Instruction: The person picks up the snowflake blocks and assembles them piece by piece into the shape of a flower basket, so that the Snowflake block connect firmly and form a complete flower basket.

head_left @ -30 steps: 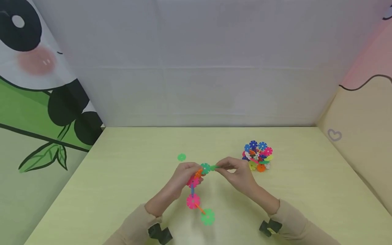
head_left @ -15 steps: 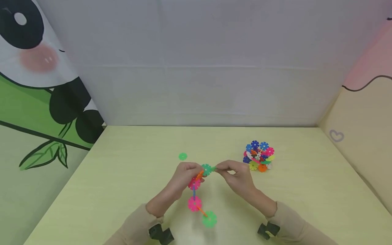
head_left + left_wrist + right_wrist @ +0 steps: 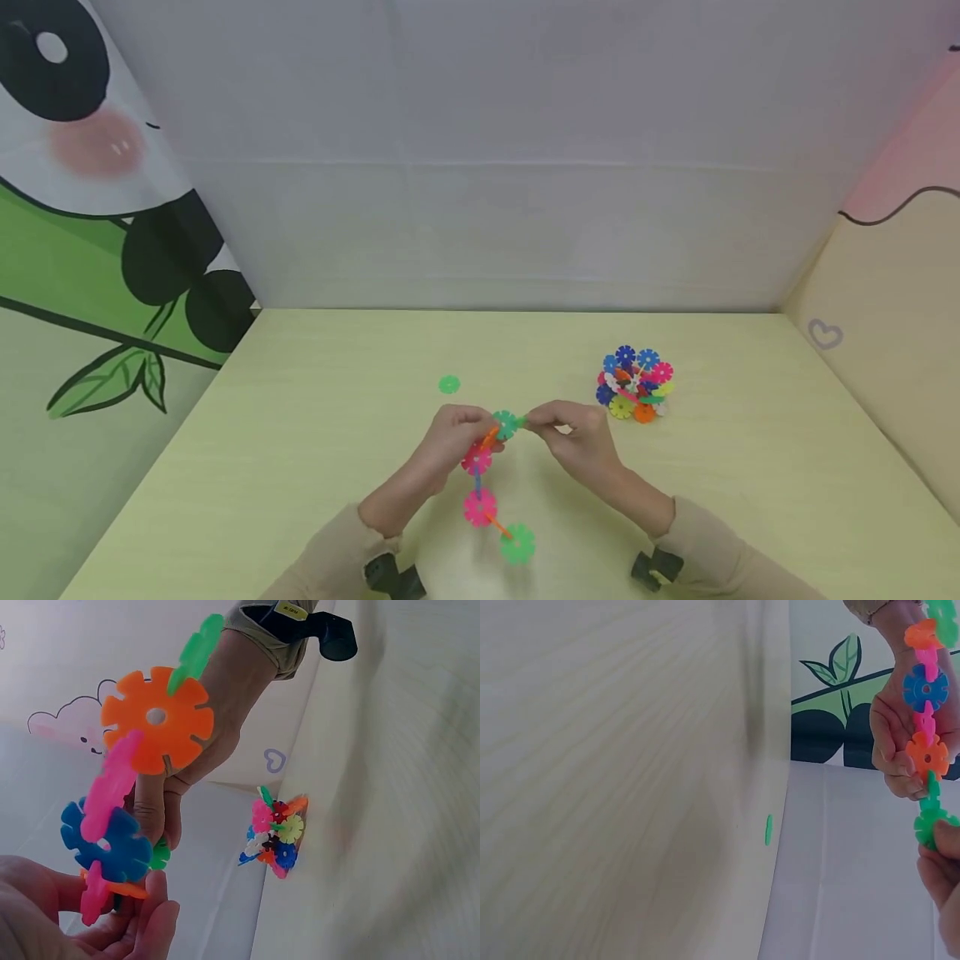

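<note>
A chain of notched plastic snowflake discs hangs from my hands above the table. My left hand (image 3: 452, 443) grips it near an orange disc (image 3: 928, 756), below a teal-green disc (image 3: 506, 425). With thumb and fingertips, my right hand (image 3: 581, 437) pinches a green disc (image 3: 931, 825) at the chain's upper end, where it joins the teal-green one. Lower down come a pink disc (image 3: 480, 507) and a light green end disc (image 3: 517, 544). The left wrist view shows the chain's blue disc (image 3: 112, 847) close to the left fingers. Fingers partly hide the joints.
A loose green disc (image 3: 449, 384) lies flat on the table (image 3: 315, 375) beyond the left hand. To the right is a heap of mixed-colour discs (image 3: 636, 385). A pale wall (image 3: 517, 233) closes the table's far side, with printed side panels.
Both hands have come slightly lower and nearer, with the chain between them. Their grips look the same. The loose disc and the heap stay put; the head view has shifted slightly.
</note>
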{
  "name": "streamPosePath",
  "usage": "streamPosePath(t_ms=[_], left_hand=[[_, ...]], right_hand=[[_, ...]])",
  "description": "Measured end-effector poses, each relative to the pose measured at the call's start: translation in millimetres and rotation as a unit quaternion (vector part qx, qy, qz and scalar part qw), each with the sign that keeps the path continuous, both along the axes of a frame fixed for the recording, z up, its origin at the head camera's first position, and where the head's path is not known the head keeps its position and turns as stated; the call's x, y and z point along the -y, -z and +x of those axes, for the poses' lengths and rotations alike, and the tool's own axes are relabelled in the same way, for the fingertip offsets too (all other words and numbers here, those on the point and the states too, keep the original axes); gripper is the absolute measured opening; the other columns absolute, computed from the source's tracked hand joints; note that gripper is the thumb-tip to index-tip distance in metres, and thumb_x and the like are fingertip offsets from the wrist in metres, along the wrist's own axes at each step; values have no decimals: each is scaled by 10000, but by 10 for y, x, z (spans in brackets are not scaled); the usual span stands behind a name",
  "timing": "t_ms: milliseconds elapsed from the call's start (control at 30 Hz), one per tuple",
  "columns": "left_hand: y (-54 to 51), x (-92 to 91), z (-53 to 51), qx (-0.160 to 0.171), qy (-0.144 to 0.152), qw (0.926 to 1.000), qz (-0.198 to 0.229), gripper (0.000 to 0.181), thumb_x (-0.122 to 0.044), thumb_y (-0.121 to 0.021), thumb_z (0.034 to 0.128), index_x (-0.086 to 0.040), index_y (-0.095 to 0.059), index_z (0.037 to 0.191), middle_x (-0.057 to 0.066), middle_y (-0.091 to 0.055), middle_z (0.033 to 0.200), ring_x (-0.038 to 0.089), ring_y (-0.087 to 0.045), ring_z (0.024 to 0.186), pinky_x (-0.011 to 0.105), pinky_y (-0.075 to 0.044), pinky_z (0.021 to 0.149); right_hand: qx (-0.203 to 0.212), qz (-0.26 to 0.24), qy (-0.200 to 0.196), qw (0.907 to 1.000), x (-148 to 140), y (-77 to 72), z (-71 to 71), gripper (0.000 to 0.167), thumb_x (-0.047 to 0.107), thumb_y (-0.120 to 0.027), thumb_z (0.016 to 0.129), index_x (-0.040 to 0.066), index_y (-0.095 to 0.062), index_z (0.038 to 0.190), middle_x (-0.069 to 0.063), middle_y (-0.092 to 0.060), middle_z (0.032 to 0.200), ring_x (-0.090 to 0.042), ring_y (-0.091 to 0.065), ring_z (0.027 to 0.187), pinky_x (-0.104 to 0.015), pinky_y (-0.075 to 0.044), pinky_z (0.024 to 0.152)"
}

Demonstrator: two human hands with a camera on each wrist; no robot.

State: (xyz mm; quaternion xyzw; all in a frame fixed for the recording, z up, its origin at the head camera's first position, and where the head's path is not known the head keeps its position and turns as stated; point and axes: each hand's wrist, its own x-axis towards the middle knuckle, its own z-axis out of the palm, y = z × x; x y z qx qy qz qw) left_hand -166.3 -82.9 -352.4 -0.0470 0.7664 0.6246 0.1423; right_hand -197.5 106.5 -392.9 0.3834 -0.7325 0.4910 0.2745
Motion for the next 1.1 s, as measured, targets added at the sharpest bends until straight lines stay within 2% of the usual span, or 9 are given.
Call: streamPosePath(t_ms=[167,400,667,800,967,1100], left_hand=[[20,-5,9,150,9,9999,3,242,-102,-564,946,97,-702,956,10,-721,732,66,-666,664,214,-428,618],[78,0,41,268,157,9995,45,248,-109,-567,949,98,-700,924,-28,-686,707,84,-673,676,220,-439,640],[93,53,-47,191,419,9989,19,257,-155,-570,962,66,-702,966,-30,-712,740,103,-679,734,234,-458,665],[63,76,-93,37,456,9989,-120,257,-179,-571,965,46,-695,972,-8,-718,796,142,-708,797,237,-451,667],[79,155,-135,-201,349,9981,-476,257,-207,-567,970,18,-682,923,9,-666,800,243,-724,904,248,-456,706],[90,296,-167,-104,167,9976,-669,245,-216,-564,979,-9,-686,932,-10,-640,782,244,-728,930,242,-452,708]], right_hand=[[355,126,-35,9993,-9,10,13,173,-177,-777,675,-23,-752,750,-137,-745,704,-210,-728,632,-126,-568,663],[561,562,-334,9963,-43,25,13,194,-179,-772,678,-7,-763,765,-115,-754,719,-200,-740,658,-125,-569,678],[802,482,-463,9945,-66,-68,-32,170,-145,-772,710,-5,-752,804,-138,-756,764,-216,-739,691,-137,-576,687],[1018,491,-513,9923,-79,-106,-64,166,-124,-760,745,10,-749,843,-116,-762,797,-155,-743,737,-175,-592,710],[1714,708,-716,9800,-55,-131,-131,143,-34,-750,811,-9,-730,951,-151,-762,906,-191,-741,824,-253,-612,761],[2448,773,-792,9632,66,-134,-252,183,42,-725,864,-17,-708,1036,-192,-745,1005,-262,-724,914,-255,-603,804]])
